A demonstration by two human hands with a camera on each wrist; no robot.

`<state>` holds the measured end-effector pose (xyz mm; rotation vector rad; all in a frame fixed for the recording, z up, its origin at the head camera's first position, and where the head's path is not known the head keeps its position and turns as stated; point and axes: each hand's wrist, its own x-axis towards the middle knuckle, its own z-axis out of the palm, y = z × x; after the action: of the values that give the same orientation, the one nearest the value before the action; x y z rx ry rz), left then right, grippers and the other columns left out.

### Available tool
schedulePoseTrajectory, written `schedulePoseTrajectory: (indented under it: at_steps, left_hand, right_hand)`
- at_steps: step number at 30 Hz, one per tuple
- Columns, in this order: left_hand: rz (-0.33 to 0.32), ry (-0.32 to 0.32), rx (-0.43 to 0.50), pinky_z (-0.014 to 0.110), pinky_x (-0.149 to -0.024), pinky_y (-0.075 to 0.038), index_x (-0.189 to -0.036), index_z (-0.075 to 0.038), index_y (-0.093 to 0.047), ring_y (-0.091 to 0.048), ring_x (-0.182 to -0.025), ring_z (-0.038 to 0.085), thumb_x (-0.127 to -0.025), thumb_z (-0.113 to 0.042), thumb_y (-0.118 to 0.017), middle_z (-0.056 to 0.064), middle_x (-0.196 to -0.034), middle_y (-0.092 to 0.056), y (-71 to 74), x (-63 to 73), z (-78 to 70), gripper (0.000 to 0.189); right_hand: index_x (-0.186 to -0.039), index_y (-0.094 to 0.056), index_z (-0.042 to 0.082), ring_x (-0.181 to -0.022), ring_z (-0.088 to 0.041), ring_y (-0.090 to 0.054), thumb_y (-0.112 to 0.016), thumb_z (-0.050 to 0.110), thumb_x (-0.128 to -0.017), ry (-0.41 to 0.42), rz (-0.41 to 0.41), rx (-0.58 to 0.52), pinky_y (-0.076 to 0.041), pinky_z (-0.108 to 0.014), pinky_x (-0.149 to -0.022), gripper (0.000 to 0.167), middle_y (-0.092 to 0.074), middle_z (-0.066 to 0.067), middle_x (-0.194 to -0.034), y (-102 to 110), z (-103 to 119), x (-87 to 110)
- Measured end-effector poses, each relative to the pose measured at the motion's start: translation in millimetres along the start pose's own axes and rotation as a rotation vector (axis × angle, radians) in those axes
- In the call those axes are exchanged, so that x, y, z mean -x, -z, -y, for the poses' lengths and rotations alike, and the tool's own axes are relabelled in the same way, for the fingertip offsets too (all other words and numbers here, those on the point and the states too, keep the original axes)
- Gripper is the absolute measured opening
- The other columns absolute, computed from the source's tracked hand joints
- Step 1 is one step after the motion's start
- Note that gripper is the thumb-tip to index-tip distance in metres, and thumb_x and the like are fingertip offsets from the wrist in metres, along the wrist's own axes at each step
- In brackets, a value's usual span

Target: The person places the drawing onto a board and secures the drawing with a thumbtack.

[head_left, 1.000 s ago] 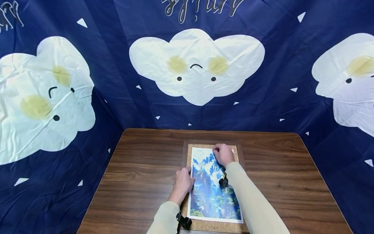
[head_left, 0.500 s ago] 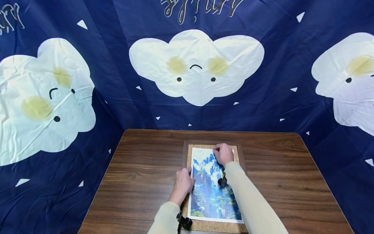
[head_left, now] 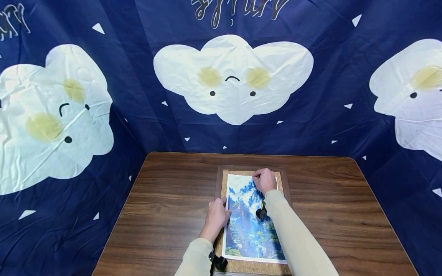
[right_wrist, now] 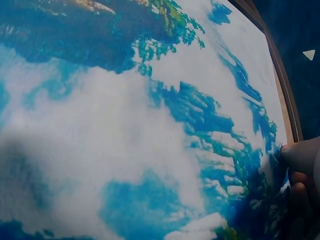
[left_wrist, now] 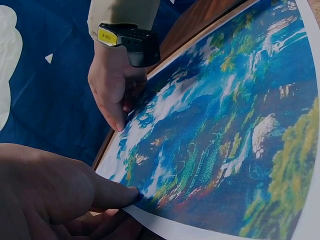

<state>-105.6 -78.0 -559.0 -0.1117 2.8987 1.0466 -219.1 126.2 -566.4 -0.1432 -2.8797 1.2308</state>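
Note:
A printed landscape picture [head_left: 246, 234] of blue mountains and trees, with a white border, lies on a cork board [head_left: 255, 266] with a brown wooden frame [head_left: 218, 182]. My left hand [head_left: 216, 216] holds the picture's left edge; in the left wrist view its thumb [left_wrist: 117, 194] lies over the border and the other fingers are curled below. At the top edge my right hand [head_left: 265, 181] pinches the picture with thumb and fingers bent together. The right thumb [right_wrist: 300, 154] sits right at the edge in the right wrist view, and the curled fingers are partly hidden there.
The board lies on a dark wood-grain table [head_left: 165, 207]. A navy cloth [head_left: 131, 46] with white clouds hangs behind and at both sides. Black wrist cameras, the left one [head_left: 219, 263] and the right one [head_left: 261, 212], show near the sleeves.
Both hands keep their places on the picture. The right wrist has tilted slightly, shifting its camera a little to the left and up.

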Motion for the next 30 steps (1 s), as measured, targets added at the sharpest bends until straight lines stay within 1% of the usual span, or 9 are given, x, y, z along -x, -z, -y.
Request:
schedulePoseTrajectory:
  at_steps: [6,9,16,24,30]
  left_hand:
    - [0.000,0.002,0.002,0.058,-0.097,-0.054,-0.134,0.005,-0.068,-0.061,-0.121,0.052,-0.087,-0.007,-0.084,0.029,-0.128,-0.069,0.0,0.1,0.4,0.051]
    - [0.001,0.001,0.006,0.058,-0.097,-0.054,-0.134,0.005,-0.069,-0.061,-0.121,0.053,-0.087,-0.007,-0.084,0.029,-0.128,-0.069,0.6,0.5,-0.2,0.051]
    - [-0.001,-0.002,0.008,0.058,-0.096,-0.055,-0.133,0.006,-0.069,-0.062,-0.119,0.054,-0.087,-0.005,-0.084,0.030,-0.126,-0.069,1.7,1.0,-0.9,0.050]
    - [0.015,0.018,0.022,0.057,-0.097,-0.055,-0.135,0.006,-0.067,-0.061,-0.123,0.053,-0.088,-0.006,-0.083,0.031,-0.131,-0.067,0.4,1.0,0.0,0.051]
    - [0.018,0.014,0.007,0.057,-0.097,-0.055,-0.135,0.005,-0.068,-0.062,-0.121,0.052,-0.088,-0.006,-0.083,0.030,-0.130,-0.068,1.3,0.8,-1.7,0.051]
  right_hand:
    - [-0.092,-0.085,0.011,-0.086,-0.026,-0.070,-0.076,0.012,-0.096,-0.036,-0.009,-0.045,-0.060,-0.048,-0.078,0.010,-0.078,-0.007,-0.095,-2.7,-0.7,-1.0]
    - [-0.091,-0.085,0.012,-0.086,-0.026,-0.070,-0.077,0.011,-0.095,-0.052,-0.022,-0.059,-0.060,-0.048,-0.078,0.009,-0.077,-0.007,-0.094,-4.9,-2.2,-2.2]
    - [-0.087,-0.085,0.011,-0.081,-0.027,-0.071,-0.078,0.009,-0.091,-0.027,-0.055,-0.041,-0.060,-0.047,-0.075,0.008,-0.078,-0.007,-0.087,-5.9,-2.4,-4.1]
    - [-0.085,-0.085,0.012,-0.083,-0.027,-0.070,-0.080,0.009,-0.090,-0.105,-0.030,-0.061,-0.060,-0.048,-0.078,0.008,-0.078,-0.007,-0.090,-5.1,2.2,-5.3]
    - [-0.084,-0.085,0.011,-0.089,-0.031,-0.071,-0.082,0.010,-0.090,-0.153,-0.014,-0.060,-0.059,-0.052,-0.085,0.006,-0.079,-0.009,-0.094,0.2,7.4,-7.1]
